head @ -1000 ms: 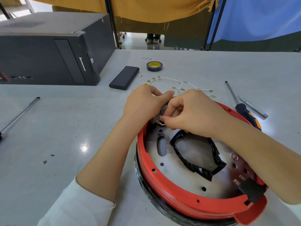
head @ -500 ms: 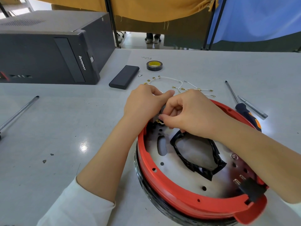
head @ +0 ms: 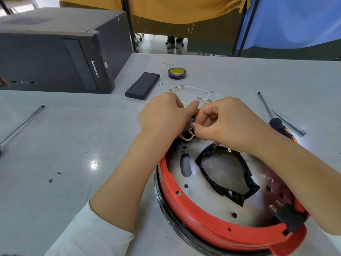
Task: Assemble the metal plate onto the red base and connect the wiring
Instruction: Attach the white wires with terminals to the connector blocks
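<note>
Head view: the red base point(head: 208, 224) sits on the grey table point(head: 73, 145) at the near right, on top of a black round body. The metal plate point(head: 208, 198) lies inside the red rim, with a black-taped opening in its middle. At the far edge of the base both hands meet over a small dark part with brass terminals and a short white wire point(head: 188, 138). The left hand point(head: 162, 115) has its fingers curled around that part, gripping it. The right hand point(head: 227, 122) is curled too, its thumb and fingertips pinching at the terminals just beside the left hand. A black connector point(head: 289, 217) sits on the rim at the near right.

Beyond the hands lie loose white wires point(head: 191, 88) with brass ends, a roll of tape point(head: 177, 73) and a flat black box point(head: 142, 85). A computer case point(head: 55, 52) stands at the far left. A screwdriver point(head: 276, 121) lies at the right, and a metal rod point(head: 22, 124) at the left.
</note>
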